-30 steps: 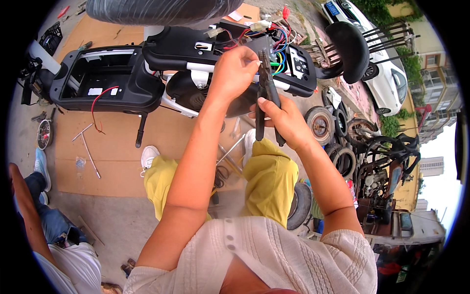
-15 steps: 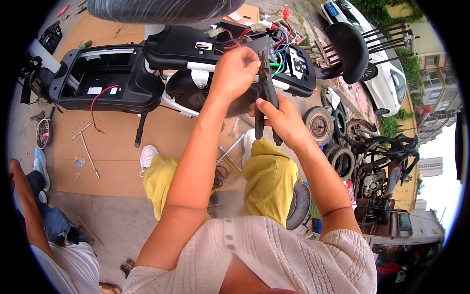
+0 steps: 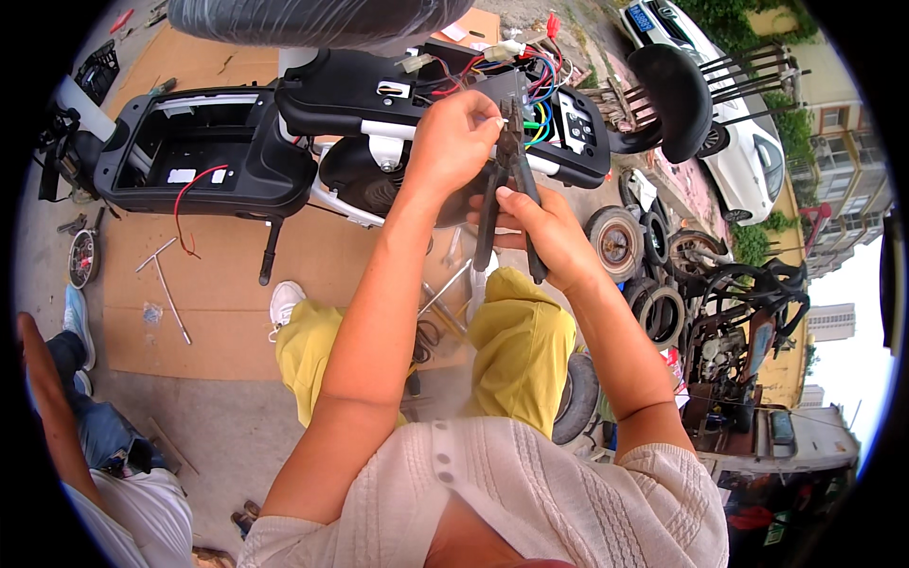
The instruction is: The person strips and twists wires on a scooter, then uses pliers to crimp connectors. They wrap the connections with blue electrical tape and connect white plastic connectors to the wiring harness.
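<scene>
My right hand (image 3: 549, 227) is wrapped round the dark handles of a pair of pliers (image 3: 509, 156), whose jaws point away from me and whose handles are spread. Close to the jaws, my left hand (image 3: 456, 137) is closed in a pinch; whatever lies between its fingertips is too small to make out. Both hands are over the rear part of a black and white electric scooter (image 3: 350, 95). Coloured wires (image 3: 542, 80) with pale connectors come out of its open body, just beyond the pliers.
A plastic-wrapped seat (image 3: 322, 19) overhangs the scooter. On the cardboard (image 3: 227, 322) lies a T-handle wrench (image 3: 172, 293). Old wheels and tyres (image 3: 615, 241) are stacked at the right. Another person (image 3: 104, 445) is at the lower left. A white car (image 3: 753, 166) stands behind.
The handles of the pliers have spread wider apart in my right hand, the left handle swinging leftward. My left hand stays nearly still in its pinch.
</scene>
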Motion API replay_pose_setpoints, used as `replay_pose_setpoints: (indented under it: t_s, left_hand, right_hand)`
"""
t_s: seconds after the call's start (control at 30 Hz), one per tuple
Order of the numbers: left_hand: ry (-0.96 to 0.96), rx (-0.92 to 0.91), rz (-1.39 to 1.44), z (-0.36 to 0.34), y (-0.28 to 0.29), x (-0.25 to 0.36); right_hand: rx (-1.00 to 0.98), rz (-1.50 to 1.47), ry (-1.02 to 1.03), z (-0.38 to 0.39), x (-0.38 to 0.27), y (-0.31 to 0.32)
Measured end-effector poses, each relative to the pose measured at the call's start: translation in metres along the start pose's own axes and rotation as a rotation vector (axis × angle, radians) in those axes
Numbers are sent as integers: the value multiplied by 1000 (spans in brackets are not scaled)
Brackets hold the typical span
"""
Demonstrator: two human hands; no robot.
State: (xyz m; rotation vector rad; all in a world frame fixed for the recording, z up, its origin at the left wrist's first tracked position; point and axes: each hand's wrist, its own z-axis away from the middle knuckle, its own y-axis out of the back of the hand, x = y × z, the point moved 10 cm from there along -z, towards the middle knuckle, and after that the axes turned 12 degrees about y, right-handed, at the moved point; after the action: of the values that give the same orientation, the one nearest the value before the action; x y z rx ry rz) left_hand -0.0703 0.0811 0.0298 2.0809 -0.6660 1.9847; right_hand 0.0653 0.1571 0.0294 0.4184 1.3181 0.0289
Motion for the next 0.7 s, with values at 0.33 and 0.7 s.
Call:
replay_pose_setpoints:
  t_s: [0.33,0.7]
  left_hand:
    - [-8,7,-22,0,0,1]
    - [-19,34,-13,1,0,-1]
  right_hand:
    - [58,245,55,-1,-1,8]
    - [154,236,107,-1,3,10]
